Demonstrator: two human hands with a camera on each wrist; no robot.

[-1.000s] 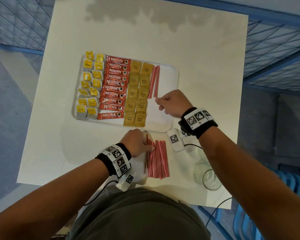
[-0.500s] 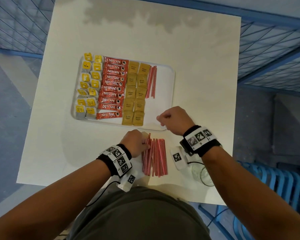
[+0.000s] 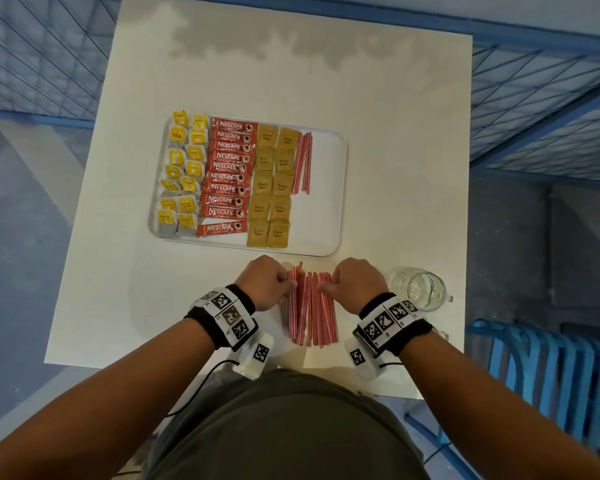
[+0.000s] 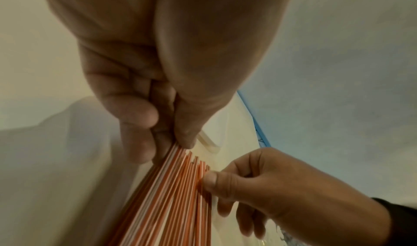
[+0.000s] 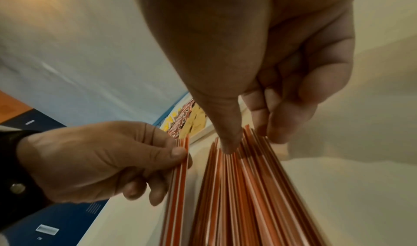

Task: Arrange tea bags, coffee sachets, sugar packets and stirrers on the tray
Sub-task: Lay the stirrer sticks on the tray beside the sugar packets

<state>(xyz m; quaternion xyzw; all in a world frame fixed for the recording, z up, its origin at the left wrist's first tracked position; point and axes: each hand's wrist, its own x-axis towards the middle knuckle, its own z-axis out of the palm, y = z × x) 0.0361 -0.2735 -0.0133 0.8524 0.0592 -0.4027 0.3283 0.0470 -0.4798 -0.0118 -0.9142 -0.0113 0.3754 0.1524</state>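
Loose stirrers [image 3: 311, 311] before tray [image 3: 329, 216], jar [image 3: 420, 289] right

Clear glass jar [image 3: 425, 290] upright near the white table's [image 3: 378, 98] right edge; blue metal rack [image 3: 548, 368] beyond it.

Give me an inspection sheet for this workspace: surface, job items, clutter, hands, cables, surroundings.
Surface: white table, grey smudge at far edge.
Job items: tray holds tea bags, coffee sachets, sugar packets and a few stirrers; loose stirrers lie on the table near the tray.
Clutter: empty glass jar right of the pile.
Hands: left hand pinches a few stirrers at the pile's left edge; right hand has its thumb on the pile's far end, fingers curled past it.
Cables: black cable from the left wrist unit.
Surroundings: blue mesh fencing, blue chair.
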